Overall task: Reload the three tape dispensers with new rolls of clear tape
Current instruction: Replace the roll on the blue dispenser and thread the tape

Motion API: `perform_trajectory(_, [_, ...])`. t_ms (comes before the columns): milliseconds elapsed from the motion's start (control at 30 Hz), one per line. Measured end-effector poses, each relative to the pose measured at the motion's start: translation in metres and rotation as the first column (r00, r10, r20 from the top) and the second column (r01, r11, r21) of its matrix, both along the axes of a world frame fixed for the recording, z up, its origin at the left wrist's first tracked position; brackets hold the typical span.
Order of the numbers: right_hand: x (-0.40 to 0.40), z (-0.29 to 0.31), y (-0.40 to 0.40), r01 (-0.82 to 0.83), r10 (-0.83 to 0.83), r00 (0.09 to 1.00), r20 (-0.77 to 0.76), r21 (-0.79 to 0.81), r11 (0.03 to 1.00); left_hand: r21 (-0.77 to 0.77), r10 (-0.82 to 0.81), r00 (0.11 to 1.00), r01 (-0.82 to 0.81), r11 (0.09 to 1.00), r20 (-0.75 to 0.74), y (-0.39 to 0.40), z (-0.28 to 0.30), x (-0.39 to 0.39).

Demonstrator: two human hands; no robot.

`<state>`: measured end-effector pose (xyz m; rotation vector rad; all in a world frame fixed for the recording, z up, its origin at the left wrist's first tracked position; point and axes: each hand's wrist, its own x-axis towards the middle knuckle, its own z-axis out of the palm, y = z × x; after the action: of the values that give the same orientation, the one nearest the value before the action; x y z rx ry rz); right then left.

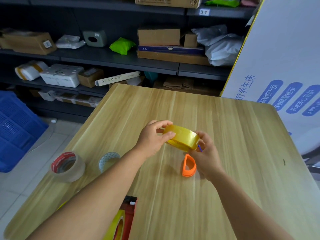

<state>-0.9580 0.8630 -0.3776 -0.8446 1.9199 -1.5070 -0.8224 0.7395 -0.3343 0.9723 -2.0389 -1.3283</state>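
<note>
I hold the yellowish clear tape roll [181, 140] above the wooden table [225, 170], my left hand [152, 139] and right hand [207, 155] pinching its opposite edges. Below it lies an orange dispenser [189, 165]; left, a red-cored roll [68, 166] whose lettering is unreadable.

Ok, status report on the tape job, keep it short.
Both hands, left and right, grip yellowish tape roll above table. Orange dispenser empty below it. Red dispenser near edge, already loaded. Nothing in the way.
</note>
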Motion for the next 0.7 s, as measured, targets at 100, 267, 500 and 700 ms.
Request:
perform_trajectory(100, [0.000,0.003,0.002,0.015,-0.013,0.991,0.135,-0.014,1.000,-0.063,0.008,1.000,-0.009,0.998,-0.015,0.001,0.002,-0.003])
perform_trajectory(267, [-0.003,0.004,0.000,0.023,-0.017,0.971,0.237,-0.023,0.999,-0.051,0.015,1.000,-0.014,0.999,0.021,-0.003,0.009,-0.008])
perform_trajectory(500, [0.001,0.011,0.003,0.056,-0.048,0.972,0.231,-0.026,0.998,0.020,0.052,0.996,-0.054,0.998,0.073,-0.002,0.012,-0.012])
perform_trajectory(700, [0.004,0.022,0.005,0.086,-0.078,0.976,0.201,-0.036,0.996,0.053,0.149,0.989,-0.149,0.987,0.006,-0.001,0.013,-0.016])
